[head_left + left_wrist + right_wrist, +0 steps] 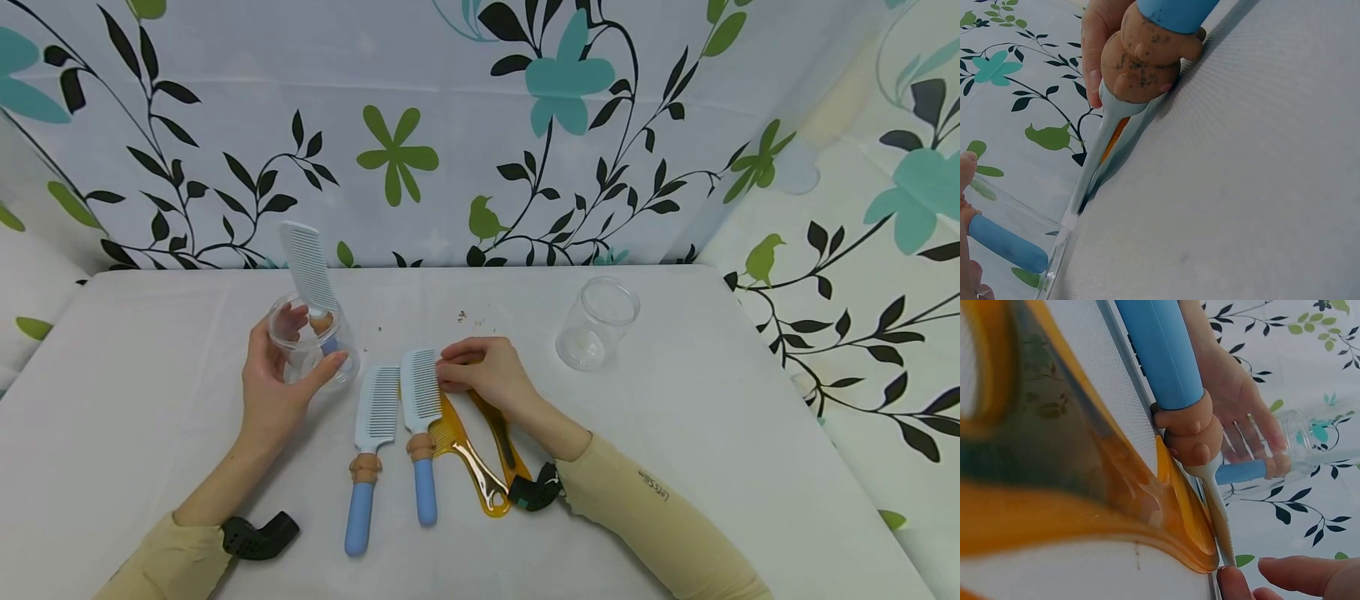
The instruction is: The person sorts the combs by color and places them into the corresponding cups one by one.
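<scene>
One clear jar [303,354] is held in the person's left hand [273,383], whose fingers and thumb curl round its sides, above the left part of a white table [675,458]. A pale blue comb [309,262] stands inside that jar, handle down, its toothed end rising out past the rim and leaning a little to the left.

Near the middle of the table, another blue comb [366,467] lies flat with its handle towards the person. Just to its right is a third blue comb [422,442], also handle towards the person, its toothed part overlapping an amber comb [474,467]. A second amber comb [516,465] lies partly hidden under the right arm.

The right hand [491,375] is at the far end of the third comb, a fingertip touching its tip; the right wrist view shows a gap between the thumb and the comb, so no firm grip. A second clear jar [596,325] stands well apart, to the right.

The step in hand looks like picking up this comb for the held jar. That would call for a secure pinch, a lift clear of the amber comb, then turning the handle downward over the opening.
</scene>
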Available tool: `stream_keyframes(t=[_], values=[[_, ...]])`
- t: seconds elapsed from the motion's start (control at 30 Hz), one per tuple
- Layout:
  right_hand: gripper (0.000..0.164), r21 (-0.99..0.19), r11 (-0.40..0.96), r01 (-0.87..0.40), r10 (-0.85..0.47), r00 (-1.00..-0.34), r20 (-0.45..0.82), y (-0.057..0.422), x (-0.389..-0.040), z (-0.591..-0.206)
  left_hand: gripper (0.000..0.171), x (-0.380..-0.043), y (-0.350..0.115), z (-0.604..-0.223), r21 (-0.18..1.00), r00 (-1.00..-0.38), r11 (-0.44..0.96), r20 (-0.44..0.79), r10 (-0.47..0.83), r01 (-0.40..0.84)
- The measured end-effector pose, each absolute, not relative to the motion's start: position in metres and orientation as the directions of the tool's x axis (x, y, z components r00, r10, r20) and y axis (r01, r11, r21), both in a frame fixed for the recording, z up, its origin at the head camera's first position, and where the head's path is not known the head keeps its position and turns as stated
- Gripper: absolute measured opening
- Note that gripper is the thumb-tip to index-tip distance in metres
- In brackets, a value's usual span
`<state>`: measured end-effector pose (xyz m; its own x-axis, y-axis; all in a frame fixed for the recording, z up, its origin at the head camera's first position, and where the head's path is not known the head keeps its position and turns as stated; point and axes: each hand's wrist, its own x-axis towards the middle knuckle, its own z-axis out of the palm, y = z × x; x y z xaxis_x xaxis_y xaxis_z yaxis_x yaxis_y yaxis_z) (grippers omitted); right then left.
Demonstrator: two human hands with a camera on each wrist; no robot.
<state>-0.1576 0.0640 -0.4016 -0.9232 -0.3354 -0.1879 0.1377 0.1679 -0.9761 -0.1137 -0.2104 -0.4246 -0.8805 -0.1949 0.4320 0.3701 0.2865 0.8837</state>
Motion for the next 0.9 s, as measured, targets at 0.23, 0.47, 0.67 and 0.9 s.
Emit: stream_keyframes(t=[0.23, 0.47, 0.67, 0.9], values=[[0.024, -0.976, 0.148, 0.162, -0.342, -0.917, -0.204, 0.0631, -0.1567, -0.3995, 0.085, -0.1128, -0.2101, -0.4234, 0.885, -0.882, 0.281, 0.431, -0.189, 0.372], [0.027, -0.974, 0.115, 0.196, -0.364, -0.904, -0.225, 0.0624, -0.1552, -0.3980, 0.086, -0.1131, -0.2100, -0.4239, 0.878, -0.875, 0.284, 0.446, -0.190, 0.385], [0.030, -0.970, 0.101, 0.222, -0.369, -0.897, -0.244, 0.0613, -0.1553, -0.4001, 0.086, -0.1131, -0.2098, -0.4236, 0.876, -0.872, 0.284, 0.451, -0.191, 0.391], [0.031, -0.968, 0.081, 0.238, -0.391, -0.886, -0.250, 0.0609, -0.1565, -0.4035, 0.085, -0.1128, -0.2094, -0.4225, 0.880, -0.878, 0.287, 0.439, -0.190, 0.378]])
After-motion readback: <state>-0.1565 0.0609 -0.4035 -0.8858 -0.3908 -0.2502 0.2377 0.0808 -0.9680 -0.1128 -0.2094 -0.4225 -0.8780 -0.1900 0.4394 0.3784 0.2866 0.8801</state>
